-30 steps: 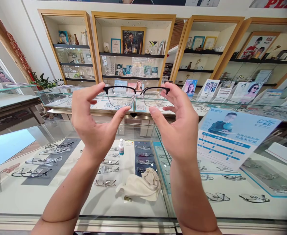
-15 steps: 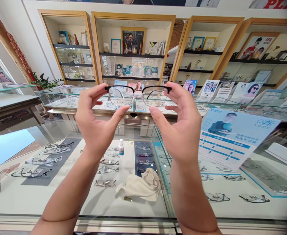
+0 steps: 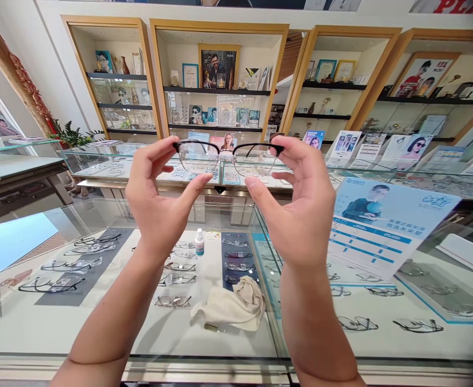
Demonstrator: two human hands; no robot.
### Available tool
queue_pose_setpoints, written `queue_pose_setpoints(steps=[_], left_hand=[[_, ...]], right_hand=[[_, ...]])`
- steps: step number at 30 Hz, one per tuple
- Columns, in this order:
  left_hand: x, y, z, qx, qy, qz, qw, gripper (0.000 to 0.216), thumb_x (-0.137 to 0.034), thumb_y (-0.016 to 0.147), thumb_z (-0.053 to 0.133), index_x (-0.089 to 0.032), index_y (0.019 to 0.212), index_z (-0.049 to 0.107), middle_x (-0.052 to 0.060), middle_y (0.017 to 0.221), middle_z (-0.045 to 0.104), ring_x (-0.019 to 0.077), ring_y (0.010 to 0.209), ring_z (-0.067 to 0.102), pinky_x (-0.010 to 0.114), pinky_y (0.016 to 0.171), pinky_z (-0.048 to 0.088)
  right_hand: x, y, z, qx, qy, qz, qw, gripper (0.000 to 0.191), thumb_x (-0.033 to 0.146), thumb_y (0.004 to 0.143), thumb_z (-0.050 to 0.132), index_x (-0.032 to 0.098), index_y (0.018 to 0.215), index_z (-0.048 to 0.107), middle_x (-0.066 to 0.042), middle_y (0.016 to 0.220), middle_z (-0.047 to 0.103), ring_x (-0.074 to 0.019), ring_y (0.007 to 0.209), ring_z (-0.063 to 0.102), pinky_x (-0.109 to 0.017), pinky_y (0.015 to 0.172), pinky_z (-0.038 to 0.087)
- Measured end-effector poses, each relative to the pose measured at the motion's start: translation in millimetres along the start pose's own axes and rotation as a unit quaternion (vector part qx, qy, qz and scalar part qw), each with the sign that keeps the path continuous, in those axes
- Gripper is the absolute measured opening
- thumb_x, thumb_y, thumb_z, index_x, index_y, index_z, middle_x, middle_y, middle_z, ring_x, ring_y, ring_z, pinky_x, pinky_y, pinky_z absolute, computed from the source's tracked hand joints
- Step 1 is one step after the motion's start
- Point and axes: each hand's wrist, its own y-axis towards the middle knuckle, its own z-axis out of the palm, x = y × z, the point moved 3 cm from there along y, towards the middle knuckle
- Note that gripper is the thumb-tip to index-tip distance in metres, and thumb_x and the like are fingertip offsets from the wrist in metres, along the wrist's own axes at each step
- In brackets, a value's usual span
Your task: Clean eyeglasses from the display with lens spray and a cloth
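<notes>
A pair of eyeglasses (image 3: pixel 225 148) with a black upper rim and clear lenses is held up level above the glass counter. My left hand (image 3: pixel 158 193) grips its left end, fingers curled behind and thumb at the lower edge of the left lens. At the other end, my right hand (image 3: pixel 296 199) pinches the right corner, its thumb near the bottom of the right lens. Below, on the counter, lie a crumpled cream cleaning cloth (image 3: pixel 230 309) and a small white spray bottle (image 3: pixel 199 243) with a blue label. Neither hand touches these.
Several eyeglasses (image 3: pixel 173 301) lie inside the glass display counter (image 3: pixel 148 341). On the right a blue and white leaflet (image 3: pixel 365 252) stands on the glass. Another display counter (image 3: pixel 111 150) runs behind, before wooden-framed shelves (image 3: pixel 155 80) along the wall.
The eyeglasses have shifted very slightly left and tilted a little, with both hands still holding them. My right hand has moved slightly outward. The things on the counter stay put.
</notes>
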Motion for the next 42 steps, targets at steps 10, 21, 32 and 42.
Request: queue_pose_setpoints(steps=[10, 21, 32, 42], left_hand=[[10.3, 1.3, 1.6, 0.03, -0.058, -0.023, 0.998, 0.065, -0.061, 0.087, 0.091, -0.039, 0.142, 0.065, 0.007, 0.144, 0.07, 0.0349, 0.138, 0.07, 0.053, 0.105, 0.066], [26.8, 2.0, 8.7, 0.034, -0.116, -0.024, 0.992, 0.069, -0.062, 0.082, 0.094, -0.034, 0.139, 0.066, 0.009, 0.146, 0.071, 0.033, 0.14, 0.071, 0.042, 0.101, 0.067], [27.8, 1.3, 4.4, 0.012, -0.064, 0.009, 0.998, 0.076, -0.068, 0.08, 0.093, -0.036, 0.142, 0.064, 0.007, 0.14, 0.068, 0.0302, 0.133, 0.07, 0.045, 0.102, 0.064], [11.3, 0.8, -0.2, -0.034, -0.012, 0.04, 0.999, 0.069, -0.065, 0.081, 0.093, -0.037, 0.138, 0.066, 0.005, 0.133, 0.068, 0.029, 0.122, 0.07, 0.047, 0.098, 0.062]], right_hand=[[2.8, 0.3, -1.7, -0.017, 0.015, 0.009, 1.0, 0.049, 0.029, 0.097, 0.074, 0.034, 0.145, 0.063, -0.007, 0.148, 0.067, -0.0348, 0.139, 0.065, -0.058, 0.111, 0.064], [3.7, 0.1, -2.0, -0.013, -0.011, -0.023, 1.0, 0.05, 0.025, 0.097, 0.073, 0.034, 0.145, 0.062, -0.008, 0.148, 0.067, -0.034, 0.138, 0.065, -0.056, 0.106, 0.065], [-1.3, -0.5, 0.0, 0.008, 0.012, -0.002, 1.0, 0.057, 0.034, 0.102, 0.069, 0.037, 0.158, 0.058, -0.007, 0.158, 0.063, -0.0389, 0.144, 0.064, -0.063, 0.111, 0.063], [-5.1, -1.6, 2.0, 0.027, 0.002, 0.009, 1.0, 0.062, 0.039, 0.104, 0.067, 0.036, 0.164, 0.053, -0.009, 0.156, 0.066, -0.0396, 0.145, 0.064, -0.066, 0.111, 0.064]])
